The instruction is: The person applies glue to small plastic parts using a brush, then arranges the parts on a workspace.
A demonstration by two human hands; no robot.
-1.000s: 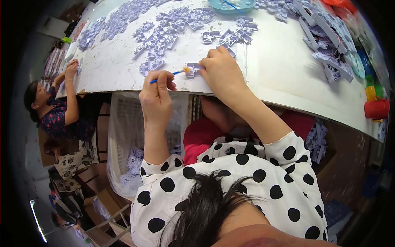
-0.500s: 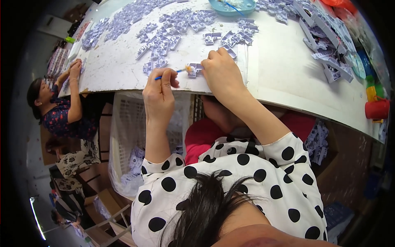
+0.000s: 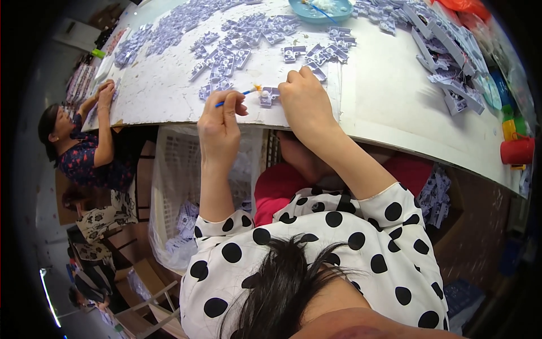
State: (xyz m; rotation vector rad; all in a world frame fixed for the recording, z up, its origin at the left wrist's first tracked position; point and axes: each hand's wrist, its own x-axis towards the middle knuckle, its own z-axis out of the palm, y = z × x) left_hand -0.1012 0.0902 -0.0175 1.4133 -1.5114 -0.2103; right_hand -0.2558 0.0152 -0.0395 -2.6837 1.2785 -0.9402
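My left hand (image 3: 223, 118) is closed around a thin blue-handled brush (image 3: 248, 91) whose tip is yellowish. That tip hovers just up and left of a small lavender plastic part (image 3: 267, 97) close to the table's near edge. With closed fingers, my right hand (image 3: 305, 101) grips the part's right end, which is hidden behind it. Beyond the hands, similar plastic parts (image 3: 221, 62) lie in a loose group, and a few more (image 3: 324, 53) rest just past my right hand.
A light-blue bowl (image 3: 322, 15) with white stuff and a blue stick stands at the far side of the white table (image 3: 384, 96). Stacked long casings (image 3: 451, 68) and a red mug (image 3: 517, 150) are at right. A co-worker (image 3: 84, 141) sits at left; a lined crate (image 3: 180, 186) is below the edge.
The brush tip has lifted off the plastic part, moving slightly up and away from it. My right hand keeps its grip on the part in nearly the same place.
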